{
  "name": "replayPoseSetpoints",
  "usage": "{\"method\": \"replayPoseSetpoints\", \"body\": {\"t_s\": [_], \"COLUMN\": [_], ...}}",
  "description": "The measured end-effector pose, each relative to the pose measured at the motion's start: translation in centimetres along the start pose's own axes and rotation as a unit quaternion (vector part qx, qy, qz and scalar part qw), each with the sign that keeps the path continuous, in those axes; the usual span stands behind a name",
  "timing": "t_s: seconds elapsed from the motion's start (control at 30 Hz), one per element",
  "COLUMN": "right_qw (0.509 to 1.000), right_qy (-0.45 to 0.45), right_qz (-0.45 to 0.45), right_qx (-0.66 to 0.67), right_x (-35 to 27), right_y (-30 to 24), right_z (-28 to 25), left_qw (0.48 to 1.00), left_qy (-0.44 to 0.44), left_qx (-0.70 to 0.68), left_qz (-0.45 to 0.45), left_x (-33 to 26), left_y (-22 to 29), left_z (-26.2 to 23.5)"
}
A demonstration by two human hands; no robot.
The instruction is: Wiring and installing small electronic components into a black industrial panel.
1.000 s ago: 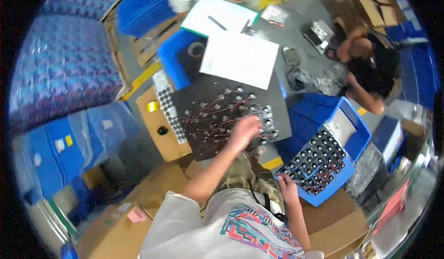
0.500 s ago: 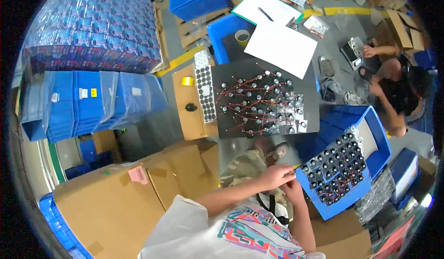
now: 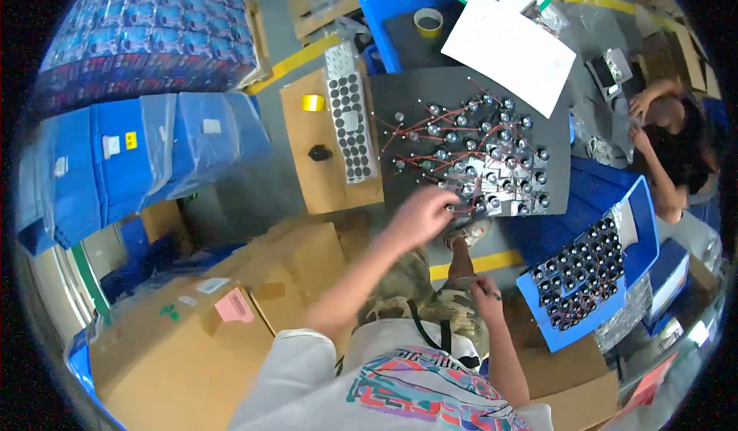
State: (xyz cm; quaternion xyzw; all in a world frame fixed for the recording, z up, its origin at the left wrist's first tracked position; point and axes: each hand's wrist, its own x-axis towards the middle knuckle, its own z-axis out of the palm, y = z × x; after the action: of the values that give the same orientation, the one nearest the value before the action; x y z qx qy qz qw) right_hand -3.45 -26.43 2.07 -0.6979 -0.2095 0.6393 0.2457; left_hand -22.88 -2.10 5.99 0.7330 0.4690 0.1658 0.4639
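A black board (image 3: 403, 100) carries several small round silver parts (image 3: 461, 121) with thin red wires, some set on pale square pieces. At its near edge my left hand (image 3: 421, 216) reaches in, fingers bent down beside the closest silver parts. Blur hides whether those fingers grip one. My right hand (image 3: 486, 296) is held lower, by my right leg, its fingers closed. A tiny dark thing shows at its fingertips, too small to name. Right of that hand, similar parts on black squares with dark red wires (image 3: 580, 277) stand in rows on a blue panel (image 3: 557, 337).
Left of the board, a cardboard sheet (image 3: 304, 135) bears a strip of black discs (image 3: 354, 154) and a yellow tape roll (image 3: 313, 103). White paper (image 3: 511, 54) overlaps the board's far side. Blue bins (image 3: 642, 216) stand right; a large carton (image 3: 184, 354) is left. A co-worker (image 3: 676, 146) sits far right.
My hands have parted: the left went forward to the black board's near edge, while the right stayed low near my leg. The view has shifted. The far person with the sheet is out of sight.
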Motion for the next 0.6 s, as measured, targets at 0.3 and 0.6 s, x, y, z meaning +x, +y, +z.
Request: {"method": "replayPoseSetpoints", "body": {"t_s": [0.3,0.6], "right_qw": [0.999,0.993], "right_qy": [0.037,0.056], "right_qz": [0.024,0.102], "right_qx": [-0.021,0.018], "right_x": [-0.7,0.0], "right_y": [1.2,3.0], "right_z": [6.2,9.1], "left_qw": [0.965,0.947], "left_qy": [0.056,-0.001], "left_qx": [0.257,0.321], "left_qz": [0.012,0.022], "left_x": [7.9,13.1], "left_y": [-7.3,-8.7], "left_z": [-9.6,-5.5]}}
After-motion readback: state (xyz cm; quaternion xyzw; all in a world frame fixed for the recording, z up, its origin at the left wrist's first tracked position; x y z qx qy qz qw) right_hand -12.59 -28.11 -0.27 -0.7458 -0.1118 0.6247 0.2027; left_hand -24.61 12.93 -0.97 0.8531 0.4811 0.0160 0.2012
